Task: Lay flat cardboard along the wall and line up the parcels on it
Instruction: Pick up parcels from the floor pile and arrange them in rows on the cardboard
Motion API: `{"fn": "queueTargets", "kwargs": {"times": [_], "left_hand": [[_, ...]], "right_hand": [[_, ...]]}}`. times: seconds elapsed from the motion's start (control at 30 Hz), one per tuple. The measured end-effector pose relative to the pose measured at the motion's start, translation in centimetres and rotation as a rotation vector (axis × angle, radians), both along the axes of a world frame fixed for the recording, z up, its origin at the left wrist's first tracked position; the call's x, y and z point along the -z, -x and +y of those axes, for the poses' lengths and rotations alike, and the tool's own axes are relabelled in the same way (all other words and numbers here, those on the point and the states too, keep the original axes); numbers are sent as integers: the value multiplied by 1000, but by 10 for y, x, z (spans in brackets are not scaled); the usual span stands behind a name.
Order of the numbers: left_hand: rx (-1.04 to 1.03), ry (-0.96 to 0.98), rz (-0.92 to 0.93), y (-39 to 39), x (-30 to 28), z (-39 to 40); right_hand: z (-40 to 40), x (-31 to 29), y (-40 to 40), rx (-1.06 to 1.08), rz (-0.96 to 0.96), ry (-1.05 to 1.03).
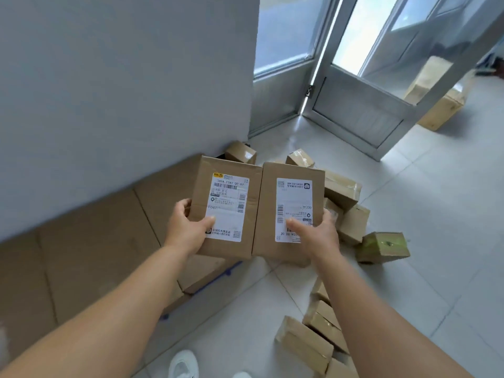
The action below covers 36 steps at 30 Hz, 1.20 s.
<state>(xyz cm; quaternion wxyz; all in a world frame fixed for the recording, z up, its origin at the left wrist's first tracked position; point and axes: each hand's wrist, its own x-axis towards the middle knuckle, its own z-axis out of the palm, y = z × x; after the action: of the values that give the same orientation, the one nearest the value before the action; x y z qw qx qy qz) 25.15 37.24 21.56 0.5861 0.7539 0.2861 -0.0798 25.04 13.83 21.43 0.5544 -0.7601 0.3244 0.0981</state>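
Observation:
Flat cardboard [90,241] lies on the floor along the white wall [109,91]. My left hand [188,227] grips a brown parcel [253,222] with a white shipping label, thumb on the label. My right hand [316,233] grips a second labelled brown parcel [266,192] held side by side against the first. Both parcels are lifted above the cardboard's right end. Loose parcels [341,192] lie in a heap on the tiles behind and to the right of the held ones.
More small boxes [305,342] sit on the tiles near my right forearm, and a green-taped box [381,248] lies to the right. An open metal-framed glass door [362,105] stands ahead, with a large box [439,105] behind it. My white shoe [182,365] shows at the bottom.

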Motion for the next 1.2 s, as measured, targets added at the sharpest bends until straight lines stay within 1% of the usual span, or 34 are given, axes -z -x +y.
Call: {"fn": "queueTargets", "kwargs": {"times": [0.2,0.4,0.57,0.67,0.77,0.87,1.03,1.2], "left_hand": [[-234,12,-67,42,-57,73],[-450,1,-93,103,-103,170],[-598,-13,-113,171,-129,256],[-671,-9,-110,220,-138,309],[-725,-16,-99,267,-146,363],[-745,-49,-86,308,-153,410],[-784,-54,-59,358,-153,470],[-826,-38,-18,380,-139,510]], "right_hand": [[79,-57,-11,-170,-41,-101],[187,-101,2,-439,-37,-83],[289,-127,40,-618,-88,-46],[353,-135,73,-686,-81,-55],[416,-139,111,-723,-69,-109],[469,-142,146,-758,-55,-145],[535,-139,187,-815,-47,-177],[584,-124,202,-864,-12,-143]]}}
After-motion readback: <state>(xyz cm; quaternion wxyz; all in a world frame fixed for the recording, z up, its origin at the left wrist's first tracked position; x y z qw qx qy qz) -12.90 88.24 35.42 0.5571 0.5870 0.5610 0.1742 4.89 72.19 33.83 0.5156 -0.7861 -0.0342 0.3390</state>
